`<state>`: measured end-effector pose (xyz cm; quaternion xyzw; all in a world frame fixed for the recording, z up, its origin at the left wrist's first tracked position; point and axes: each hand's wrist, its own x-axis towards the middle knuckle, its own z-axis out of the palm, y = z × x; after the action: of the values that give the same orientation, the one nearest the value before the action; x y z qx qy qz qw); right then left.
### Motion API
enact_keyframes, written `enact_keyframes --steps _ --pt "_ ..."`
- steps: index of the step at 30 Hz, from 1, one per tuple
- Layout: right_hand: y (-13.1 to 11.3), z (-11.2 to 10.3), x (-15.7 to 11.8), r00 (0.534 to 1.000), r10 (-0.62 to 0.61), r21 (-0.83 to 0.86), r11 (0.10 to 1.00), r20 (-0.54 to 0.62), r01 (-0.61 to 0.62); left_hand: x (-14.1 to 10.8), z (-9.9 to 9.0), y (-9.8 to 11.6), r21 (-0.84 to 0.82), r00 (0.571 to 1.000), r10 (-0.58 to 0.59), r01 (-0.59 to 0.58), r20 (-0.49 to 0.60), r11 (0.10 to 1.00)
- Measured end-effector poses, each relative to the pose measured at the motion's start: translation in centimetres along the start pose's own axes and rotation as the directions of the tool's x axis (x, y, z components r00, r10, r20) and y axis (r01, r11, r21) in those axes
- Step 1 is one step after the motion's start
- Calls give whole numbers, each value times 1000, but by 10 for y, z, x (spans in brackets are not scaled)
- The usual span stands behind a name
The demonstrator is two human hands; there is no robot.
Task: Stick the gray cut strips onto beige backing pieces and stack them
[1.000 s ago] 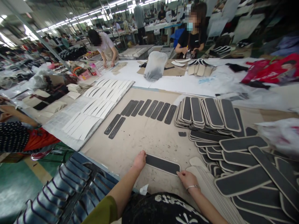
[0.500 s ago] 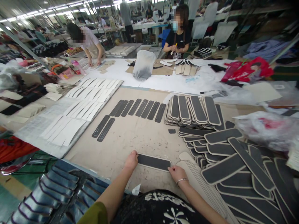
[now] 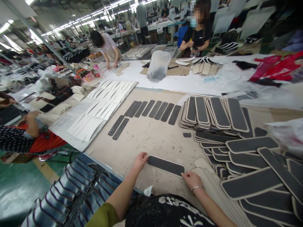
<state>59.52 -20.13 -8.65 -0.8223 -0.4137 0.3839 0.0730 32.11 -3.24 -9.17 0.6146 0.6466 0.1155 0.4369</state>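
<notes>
At the near edge of the beige-covered table [image 3: 142, 138]: one dark-grey oblong panel with pale border [image 3: 167, 166], seemingly light, thin, semi-stiff, best taken by its ends, left hand [image 3: 141, 161] pinching the left end, right hand [image 3: 192, 180] the right.

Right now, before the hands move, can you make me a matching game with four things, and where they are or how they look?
Things
1. left hand
2. right hand
3. pale-edged dark gray strip
4. filled plastic bag

Places and looks
A. see-through, whitish and standing upright
B. at the strip's right end, silver bracelet on the wrist
C. flat, between two hands
D. at the strip's left end, no bracelet

Right pairs: 1-D, 2-B, 3-C, 4-A
</notes>
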Motion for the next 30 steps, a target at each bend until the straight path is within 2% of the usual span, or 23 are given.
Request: enact_keyframes --steps 4,8,17,30 --pt "1 1 0 1000 3 -3 1000 7 -3 -4 -1 -5 -91 1000 -17 17 0 996" --pt "0 0 0 1000 8 -10 1000 10 -8 -6 -1 -5 -88 1000 -10 9 -4 996" --pt "-1 0 0 1000 20 -22 1000 22 -19 -4 5 0 87 1000 8 -5 -24 996" --pt "-4 -1 -1 999 43 -30 999 14 -43 -3 5 16 283 998 -41 54 -50 958"
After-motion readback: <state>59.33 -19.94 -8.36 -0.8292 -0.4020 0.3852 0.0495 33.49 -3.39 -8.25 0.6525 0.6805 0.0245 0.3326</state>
